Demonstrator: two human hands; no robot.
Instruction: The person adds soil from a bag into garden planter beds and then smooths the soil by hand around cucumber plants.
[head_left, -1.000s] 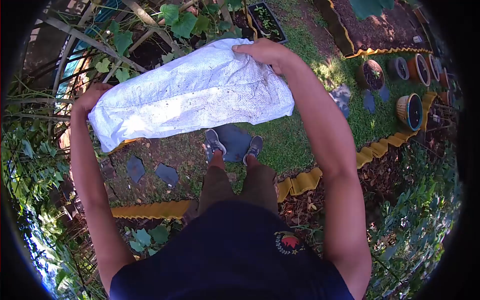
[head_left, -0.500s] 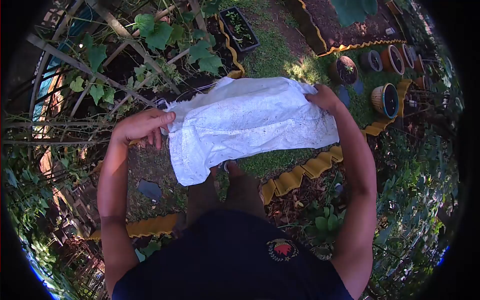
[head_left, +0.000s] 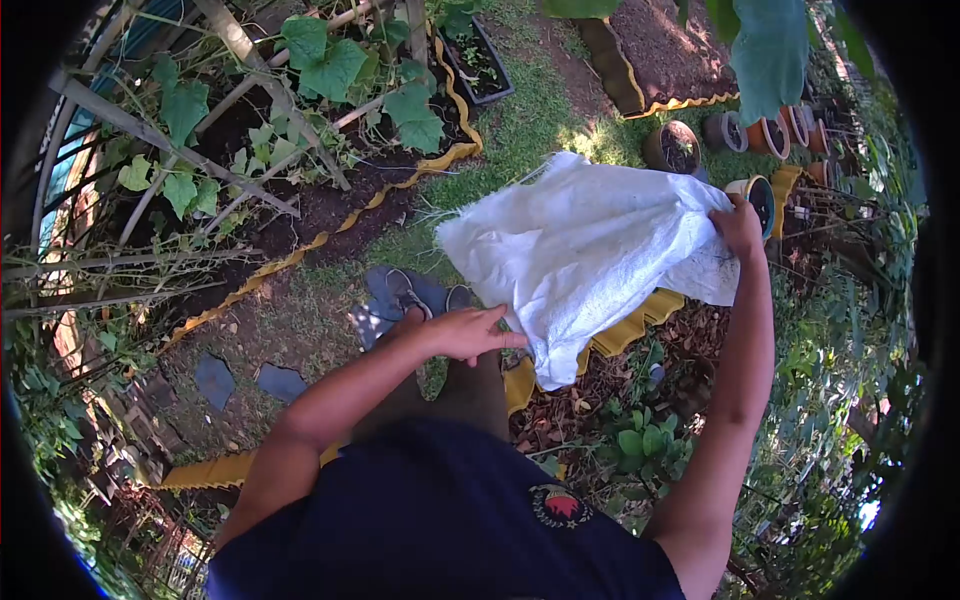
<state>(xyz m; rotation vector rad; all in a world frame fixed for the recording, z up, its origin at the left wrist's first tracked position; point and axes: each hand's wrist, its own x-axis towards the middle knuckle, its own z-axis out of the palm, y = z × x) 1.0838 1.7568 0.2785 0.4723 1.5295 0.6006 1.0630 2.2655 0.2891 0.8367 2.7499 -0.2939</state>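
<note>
A white woven sack [head_left: 590, 240] with a frayed left edge hangs spread out in front of me. My right hand [head_left: 738, 228] is closed on its right side, near the upper corner. My left hand [head_left: 475, 335] is beside the sack's lower left part, thumb and fingers apart, with nothing visibly held. Its fingertips come close to the cloth; whether they touch it I cannot tell.
Yellow wavy edging [head_left: 375, 200] borders a bed with a wooden trellis [head_left: 245, 170] at the left. A brown pot [head_left: 672, 148] and several others stand at the upper right. My shoe [head_left: 405, 292] is on a grey stone. Large leaves [head_left: 770, 60] hang at the top right.
The sack has moved right, its left side now drawn out into a slanting shape. My left hand has come right and down from its upper left edge; my right hand has moved slightly right.
</note>
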